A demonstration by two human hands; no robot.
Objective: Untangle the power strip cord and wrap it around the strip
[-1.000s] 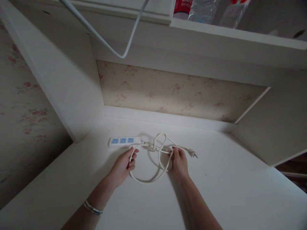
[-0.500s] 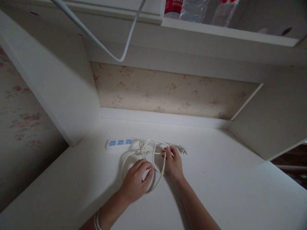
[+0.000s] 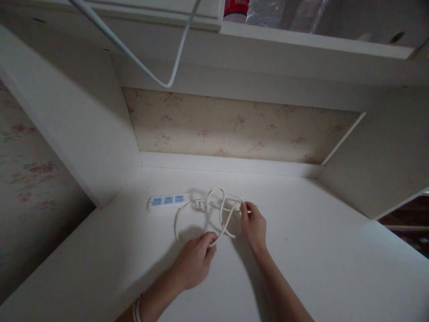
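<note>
A white power strip (image 3: 166, 201) with blue socket faces lies on the white desktop, left of my hands. From its right end runs a cream power cord (image 3: 224, 210), tangled in several loose loops. My left hand (image 3: 196, 259) is closed on the near side of one loop, thumb and fingers pinching it. My right hand (image 3: 253, 226) pinches the cord at the right side of the tangle. The plug end is mostly hidden behind the right hand's fingers.
A shelf (image 3: 315, 42) overhangs the desk, holding a red-labelled bottle (image 3: 235, 10) and clear plastic bottles (image 3: 266, 12). A bent white rod (image 3: 167, 84) hangs at the upper left. Side panels (image 3: 77, 116) flank the desktop; flowered wallpaper (image 3: 217, 125) covers the back.
My left hand has closed on a cord loop, having been apart from it with fingers curved. My right hand has shifted slightly right with the cord, and the loops have changed shape.
</note>
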